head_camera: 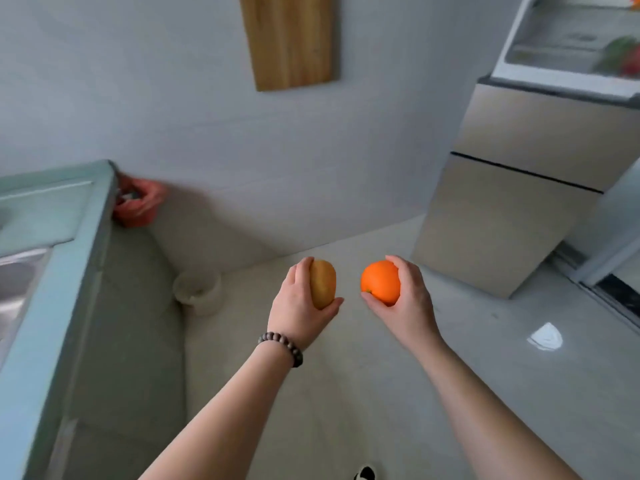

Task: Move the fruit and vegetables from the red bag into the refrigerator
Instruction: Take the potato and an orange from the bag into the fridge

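My left hand (pixel 298 306) grips a brown oval potato (pixel 322 284), held out over the floor. My right hand (pixel 408 299) grips a round orange (pixel 380 282) beside it, a short gap between the two. The red bag (pixel 138 202) hangs at the far corner of the counter on the left, against the wall. The refrigerator (pixel 519 202) stands at the right with beige lower doors; its upper compartment (pixel 568 39) is open and shows a green and red item on a shelf.
A pale green counter (pixel 52 306) with a steel sink runs along the left. A white round bin (pixel 197 291) sits on the floor below the wall. A wooden board (pixel 291 39) hangs on the wall. The open fridge door edge (pixel 609 258) is at far right.
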### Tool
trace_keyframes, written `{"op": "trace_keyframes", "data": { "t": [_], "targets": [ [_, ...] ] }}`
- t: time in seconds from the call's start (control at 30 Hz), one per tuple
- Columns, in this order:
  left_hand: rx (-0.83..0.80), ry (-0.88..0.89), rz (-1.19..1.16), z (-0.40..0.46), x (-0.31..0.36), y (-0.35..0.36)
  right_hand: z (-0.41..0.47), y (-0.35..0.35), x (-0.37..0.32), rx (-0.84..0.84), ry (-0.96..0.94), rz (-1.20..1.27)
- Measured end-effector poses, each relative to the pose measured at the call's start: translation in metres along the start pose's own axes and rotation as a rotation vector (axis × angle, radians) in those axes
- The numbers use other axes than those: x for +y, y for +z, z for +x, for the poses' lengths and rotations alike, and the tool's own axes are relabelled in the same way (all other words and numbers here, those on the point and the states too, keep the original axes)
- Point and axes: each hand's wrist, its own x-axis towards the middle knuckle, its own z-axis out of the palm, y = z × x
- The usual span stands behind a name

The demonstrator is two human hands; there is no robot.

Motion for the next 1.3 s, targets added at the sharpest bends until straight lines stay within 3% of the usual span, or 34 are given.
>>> {"op": "trace_keyframes", "data": {
  "t": [0.33, 0.87, 1.3],
  "targets": [
    [-0.116, 0.171, -0.070, 0.153, 0.105, 0.102, 0.130, -0.091, 0.096, 0.205, 0.129, -0.048],
    [-0.244, 0.392, -0.119, 0.422, 0.177, 0.229, 0.363, -0.117, 0.202, 0.387, 0.228, -0.113],
    [-0.314, 0.666, -0.181, 0.654, 0.296, 0.297, 0.565, -0.196, 0.257, 0.603, 0.238, -0.281]
  ]
}}
